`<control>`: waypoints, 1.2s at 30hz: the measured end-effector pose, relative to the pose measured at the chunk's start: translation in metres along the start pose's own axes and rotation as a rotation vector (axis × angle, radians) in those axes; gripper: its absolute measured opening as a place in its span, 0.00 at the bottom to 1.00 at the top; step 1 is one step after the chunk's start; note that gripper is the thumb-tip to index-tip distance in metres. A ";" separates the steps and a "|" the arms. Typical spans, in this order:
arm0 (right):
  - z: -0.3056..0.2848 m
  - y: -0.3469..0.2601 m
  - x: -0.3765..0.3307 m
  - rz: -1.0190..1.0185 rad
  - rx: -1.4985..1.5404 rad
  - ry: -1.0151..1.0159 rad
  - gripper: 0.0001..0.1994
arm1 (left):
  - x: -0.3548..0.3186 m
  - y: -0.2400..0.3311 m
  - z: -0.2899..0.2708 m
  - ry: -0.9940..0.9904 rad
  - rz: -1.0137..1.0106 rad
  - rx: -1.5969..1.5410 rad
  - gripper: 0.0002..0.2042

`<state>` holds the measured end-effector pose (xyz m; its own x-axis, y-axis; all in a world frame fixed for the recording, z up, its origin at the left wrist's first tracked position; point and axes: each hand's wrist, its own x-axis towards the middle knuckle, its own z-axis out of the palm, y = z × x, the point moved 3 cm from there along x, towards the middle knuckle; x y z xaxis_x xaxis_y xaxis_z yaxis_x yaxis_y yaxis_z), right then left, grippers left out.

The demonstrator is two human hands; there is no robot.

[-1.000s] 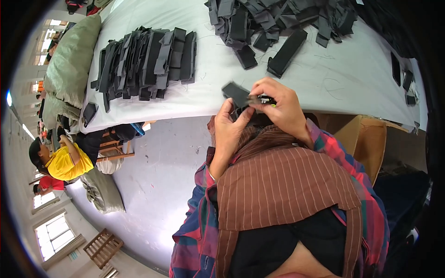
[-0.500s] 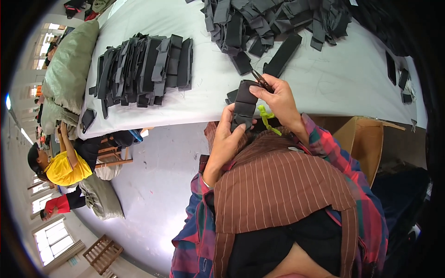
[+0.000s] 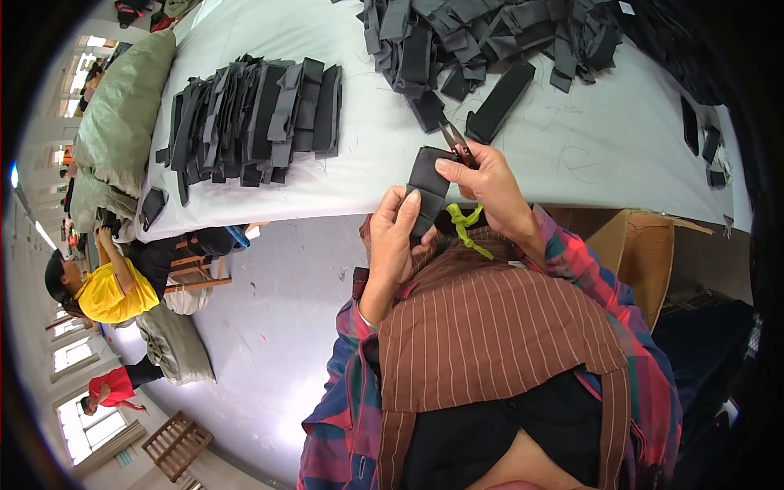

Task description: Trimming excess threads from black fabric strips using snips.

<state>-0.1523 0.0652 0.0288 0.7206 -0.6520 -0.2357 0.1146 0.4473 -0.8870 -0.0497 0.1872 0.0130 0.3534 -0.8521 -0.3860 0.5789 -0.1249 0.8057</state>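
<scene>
One dk strip [image 3: 429, 174] in work: L hand [image 3: 394, 233] fingers pinch it, R hand [image 3: 495, 184] fingers grip snips [image 3: 463, 150]; row [image 3: 260, 122] prob. done, heap [image 3: 490, 41] prob. left.

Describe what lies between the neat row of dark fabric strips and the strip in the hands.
The head view shows white table covering, bare of strips, between the row and the held strip.

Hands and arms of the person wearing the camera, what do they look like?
The left hand and right hand are bare, without gloves. Both arms wear long, loose plaid sleeves in red, blue and teal, ending near the wrists.
</scene>
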 end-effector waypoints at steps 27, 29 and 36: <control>0.003 0.008 0.002 -0.169 -0.155 0.085 0.05 | -0.016 -0.003 -0.001 -0.200 -0.162 -0.126 0.18; 0.006 0.004 0.001 -0.096 -0.174 0.092 0.05 | -0.016 -0.004 -0.003 -0.193 -0.165 -0.162 0.17; 0.005 -0.003 0.002 -0.094 -0.098 0.107 0.04 | -0.017 -0.001 -0.004 -0.091 -0.132 -0.061 0.15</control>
<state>-0.1473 0.0657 0.0326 0.6323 -0.7520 -0.1862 0.1074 0.3230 -0.9403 -0.0532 0.2040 0.0164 0.2049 -0.8731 -0.4424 0.6606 -0.2102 0.7207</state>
